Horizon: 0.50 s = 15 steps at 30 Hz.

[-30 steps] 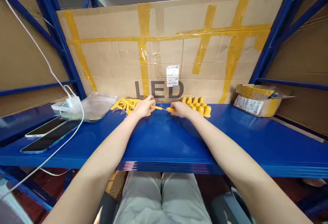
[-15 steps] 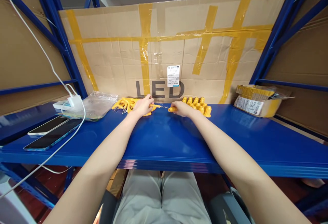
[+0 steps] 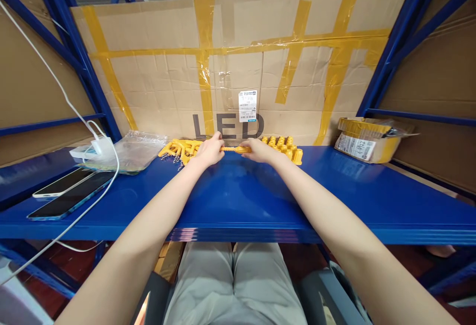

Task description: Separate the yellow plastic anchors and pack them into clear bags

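My left hand (image 3: 210, 151) is closed on a thin yellow plastic rod (image 3: 228, 148) that sticks out to the right. Closed around a thicker yellow plastic piece (image 3: 243, 150) is my right hand (image 3: 259, 150). The two parts meet end to end between my hands, just above the blue shelf (image 3: 241, 191); whether they are joined I cannot tell. Just left of my left hand lies a heap of yellow branching plastic parts (image 3: 179, 147) with thin silvery coils or chains hanging off it. Rows of upright yellow plastic pieces (image 3: 288, 149) stand behind and right of my right hand.
On the left lie two phones (image 3: 74, 197), a clear plastic bag (image 3: 139, 147) and a white charger (image 3: 102, 146) whose cable loops over the shelf edge. An opened cardboard box (image 3: 366, 141) sits at right. A taped cardboard panel (image 3: 167, 87) closes the back.
My hands have brought the two yellow parts together. The silvery coil visible between them before no longer shows. The view has shifted slightly.
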Each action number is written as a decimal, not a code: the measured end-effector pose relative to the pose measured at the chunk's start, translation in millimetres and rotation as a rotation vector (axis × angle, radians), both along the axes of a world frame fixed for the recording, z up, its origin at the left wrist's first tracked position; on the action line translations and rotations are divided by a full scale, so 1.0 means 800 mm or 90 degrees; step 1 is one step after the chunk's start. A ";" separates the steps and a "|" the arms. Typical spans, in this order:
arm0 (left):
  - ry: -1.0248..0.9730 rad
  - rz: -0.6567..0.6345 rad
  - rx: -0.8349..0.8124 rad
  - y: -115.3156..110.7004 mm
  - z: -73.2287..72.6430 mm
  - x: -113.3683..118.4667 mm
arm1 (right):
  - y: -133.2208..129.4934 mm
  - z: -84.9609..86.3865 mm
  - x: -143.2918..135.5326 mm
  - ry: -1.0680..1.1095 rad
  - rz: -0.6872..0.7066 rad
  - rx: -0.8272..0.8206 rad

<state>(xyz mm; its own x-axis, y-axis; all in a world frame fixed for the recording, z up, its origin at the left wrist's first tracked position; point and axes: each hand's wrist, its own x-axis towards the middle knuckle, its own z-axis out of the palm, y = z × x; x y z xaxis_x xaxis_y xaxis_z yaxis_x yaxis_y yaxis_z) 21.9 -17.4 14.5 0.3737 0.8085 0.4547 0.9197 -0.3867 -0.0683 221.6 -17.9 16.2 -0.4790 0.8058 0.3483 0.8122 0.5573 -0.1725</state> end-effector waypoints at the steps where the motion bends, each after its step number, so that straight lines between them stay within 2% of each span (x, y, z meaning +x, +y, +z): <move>1: -0.016 0.011 -0.005 0.000 0.002 0.003 | -0.002 0.004 0.000 0.008 -0.005 -0.003; 5: -0.072 0.060 -0.025 0.004 0.013 0.012 | -0.008 0.018 0.004 0.032 -0.025 -0.022; 8: -0.088 0.047 -0.033 0.000 0.016 0.017 | -0.010 0.020 0.010 0.040 -0.029 -0.028; 12: -0.108 0.048 -0.016 -0.014 0.007 0.020 | -0.008 0.003 0.021 0.091 0.002 -0.020; 15: -0.106 0.050 -0.067 -0.022 -0.005 0.020 | -0.009 -0.015 0.027 0.175 -0.021 -0.034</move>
<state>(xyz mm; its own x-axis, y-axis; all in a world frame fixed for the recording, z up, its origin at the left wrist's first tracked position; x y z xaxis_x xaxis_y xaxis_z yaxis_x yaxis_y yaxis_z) 37.6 -35.1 10.2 0.2341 0.8782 0.4170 0.9427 -0.3100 0.1237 242.8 -25.1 3.9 -0.3449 0.8402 0.4184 0.7487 0.5151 -0.4173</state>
